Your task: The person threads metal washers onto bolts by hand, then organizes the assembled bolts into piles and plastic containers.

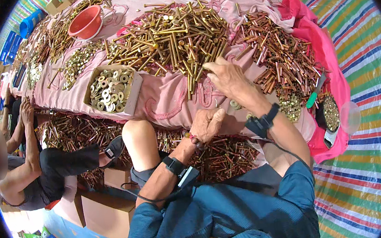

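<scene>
On the pink cloth (161,104) lies a big heap of long brass-coloured bolts (178,37). My right hand (229,79) is at the near right edge of this heap, its fingers curled in by the bolt ends; whatever is in them is hidden. Closer to me, my left hand (207,124) is closed above the cloth's front edge, and its contents do not show. A few loose washers (235,104) lie between my hands. To the left stands a white cardboard box (134,94) holding many washers (111,89).
Shorter coppery bolts (275,49) spread at the right, beside nuts (290,108), a green-handled knife (317,90) and a dark container (321,116) of nuts. A red basin (86,22) stands farther back. Another person (25,167) sits at the left. More bolts (79,134) lie below the cloth edge.
</scene>
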A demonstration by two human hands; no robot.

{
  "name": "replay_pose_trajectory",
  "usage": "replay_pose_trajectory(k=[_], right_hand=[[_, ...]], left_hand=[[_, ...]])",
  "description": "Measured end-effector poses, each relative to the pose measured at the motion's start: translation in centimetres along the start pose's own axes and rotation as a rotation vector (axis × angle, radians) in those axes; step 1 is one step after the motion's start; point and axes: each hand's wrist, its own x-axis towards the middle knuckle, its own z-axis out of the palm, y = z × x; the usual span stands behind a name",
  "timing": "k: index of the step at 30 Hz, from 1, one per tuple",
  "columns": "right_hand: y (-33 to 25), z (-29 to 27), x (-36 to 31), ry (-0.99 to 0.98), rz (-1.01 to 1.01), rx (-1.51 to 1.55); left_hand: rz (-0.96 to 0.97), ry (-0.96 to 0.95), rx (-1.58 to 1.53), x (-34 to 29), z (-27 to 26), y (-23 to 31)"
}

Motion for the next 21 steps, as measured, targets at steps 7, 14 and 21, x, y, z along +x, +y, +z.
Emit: replay_pose_trajectory(k=[7, 14, 21], right_hand=[[2.0, 2.0, 2.2, -0.044, -0.105, -0.254], [-1.3, -1.6, -2.8, 0.04, 0.359, 0.345], [-2.8, -1.4, -9.1, -0.087, 0.636, 0.814]], left_hand=[[0.017, 0.201, 0.061, 0.8, 0.1, 0.9], [0.1, 0.528, -0.062, 1.4, 1.7, -0.7], [-0.058, 0.325, -0.086, 1.3, 1.4, -1.3]])
